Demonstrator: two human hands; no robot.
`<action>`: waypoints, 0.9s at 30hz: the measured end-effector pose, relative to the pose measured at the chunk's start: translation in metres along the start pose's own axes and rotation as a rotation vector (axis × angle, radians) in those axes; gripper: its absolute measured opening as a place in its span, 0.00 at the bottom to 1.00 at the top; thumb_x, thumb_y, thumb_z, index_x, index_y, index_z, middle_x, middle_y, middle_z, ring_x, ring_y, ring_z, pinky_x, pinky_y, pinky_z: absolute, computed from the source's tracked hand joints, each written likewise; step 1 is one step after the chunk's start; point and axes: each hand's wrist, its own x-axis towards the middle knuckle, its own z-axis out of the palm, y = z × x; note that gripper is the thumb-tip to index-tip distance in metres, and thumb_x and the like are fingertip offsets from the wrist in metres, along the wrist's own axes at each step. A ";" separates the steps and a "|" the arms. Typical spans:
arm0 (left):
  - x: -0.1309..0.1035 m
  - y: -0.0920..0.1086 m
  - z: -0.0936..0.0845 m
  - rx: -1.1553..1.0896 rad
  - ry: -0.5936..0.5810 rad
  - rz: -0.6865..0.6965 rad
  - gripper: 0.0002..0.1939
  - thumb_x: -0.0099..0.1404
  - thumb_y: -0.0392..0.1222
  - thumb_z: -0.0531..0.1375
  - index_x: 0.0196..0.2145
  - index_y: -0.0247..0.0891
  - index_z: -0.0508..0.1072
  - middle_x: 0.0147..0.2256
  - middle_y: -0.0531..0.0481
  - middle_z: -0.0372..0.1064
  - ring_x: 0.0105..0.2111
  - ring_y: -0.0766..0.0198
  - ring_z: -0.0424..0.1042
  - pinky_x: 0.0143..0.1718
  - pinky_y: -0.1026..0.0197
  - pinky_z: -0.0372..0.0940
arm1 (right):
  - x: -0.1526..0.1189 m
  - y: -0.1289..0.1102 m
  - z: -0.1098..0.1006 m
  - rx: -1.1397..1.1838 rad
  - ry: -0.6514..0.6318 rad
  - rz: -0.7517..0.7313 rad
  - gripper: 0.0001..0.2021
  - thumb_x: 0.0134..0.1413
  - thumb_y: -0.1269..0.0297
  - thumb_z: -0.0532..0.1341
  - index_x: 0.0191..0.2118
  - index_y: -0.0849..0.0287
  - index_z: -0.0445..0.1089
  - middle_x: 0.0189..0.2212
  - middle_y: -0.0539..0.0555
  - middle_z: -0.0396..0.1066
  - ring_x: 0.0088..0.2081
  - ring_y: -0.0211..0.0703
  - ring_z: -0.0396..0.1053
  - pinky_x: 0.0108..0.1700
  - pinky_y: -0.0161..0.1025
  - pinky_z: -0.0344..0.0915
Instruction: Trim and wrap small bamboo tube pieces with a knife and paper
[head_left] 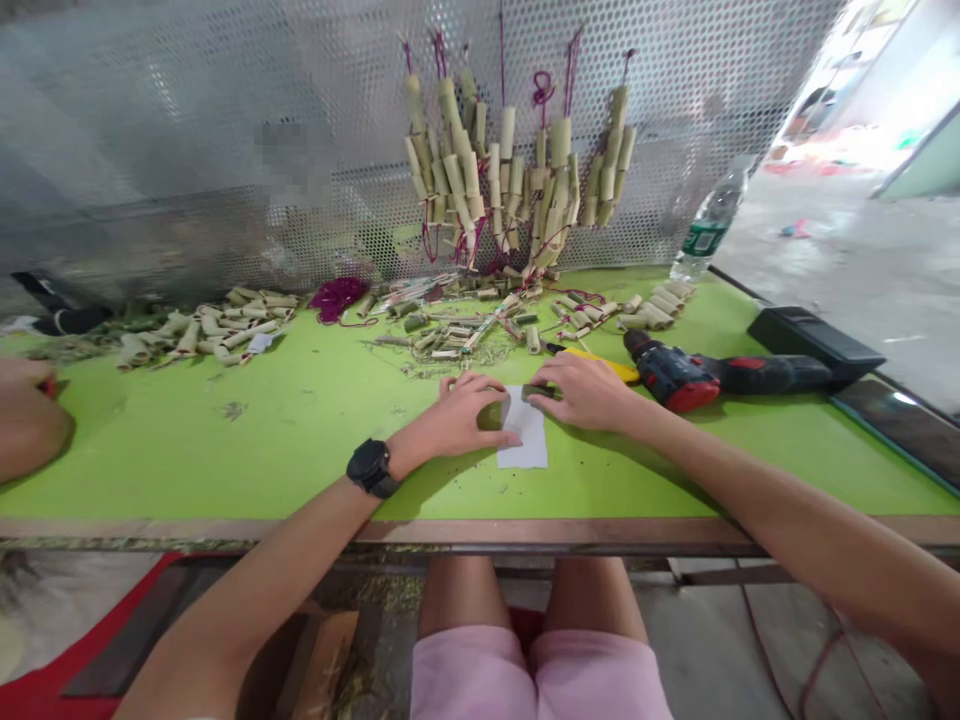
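A small sheet of white paper (523,445) lies on the green tabletop in front of me. My left hand (469,415), with a black watch on the wrist, rests at the paper's left edge. Its thumb touches the sheet, and its fingers curve apart from the thumb with nothing visible between them. Over the paper's upper right corner, my right hand (581,390) pinches a short dark green piece (534,391), which looks like bamboo, between thumb and fingers. Just beyond the right hand lies a yellow-handled tool (619,366), partly hidden by that hand.
A cordless drill (679,375) lies at right, near a phone (900,425) and a water bottle (705,235). Bamboo pieces (202,330) and purple cord (339,298) lie at the back. Strung bamboo (517,165) hangs on the mesh panel. Another person's arm (30,420) rests at left.
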 end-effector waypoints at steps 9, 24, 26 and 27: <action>0.000 -0.003 0.000 -0.044 -0.010 -0.005 0.35 0.65 0.71 0.71 0.57 0.43 0.81 0.63 0.40 0.74 0.66 0.36 0.65 0.66 0.37 0.55 | 0.000 0.002 -0.005 -0.029 -0.044 -0.027 0.17 0.73 0.54 0.62 0.52 0.58 0.84 0.50 0.62 0.83 0.51 0.57 0.77 0.43 0.44 0.64; 0.002 -0.004 -0.001 -0.074 -0.025 -0.006 0.36 0.61 0.70 0.74 0.56 0.42 0.81 0.62 0.40 0.75 0.64 0.37 0.67 0.66 0.36 0.57 | -0.002 -0.011 -0.004 0.028 -0.070 -0.040 0.15 0.72 0.56 0.63 0.52 0.56 0.84 0.49 0.59 0.83 0.49 0.54 0.78 0.44 0.43 0.63; 0.002 -0.005 -0.001 -0.084 -0.023 0.010 0.35 0.60 0.70 0.75 0.55 0.42 0.82 0.61 0.40 0.76 0.64 0.37 0.67 0.66 0.36 0.57 | -0.004 -0.015 -0.003 0.060 -0.090 -0.106 0.14 0.71 0.56 0.64 0.53 0.54 0.84 0.50 0.58 0.83 0.49 0.52 0.78 0.44 0.42 0.63; 0.002 -0.006 -0.001 -0.088 -0.020 0.013 0.35 0.61 0.69 0.75 0.56 0.43 0.82 0.62 0.40 0.76 0.65 0.37 0.67 0.66 0.36 0.57 | -0.004 -0.015 -0.003 0.044 -0.083 -0.100 0.14 0.72 0.56 0.64 0.53 0.54 0.84 0.50 0.58 0.83 0.50 0.52 0.78 0.44 0.42 0.63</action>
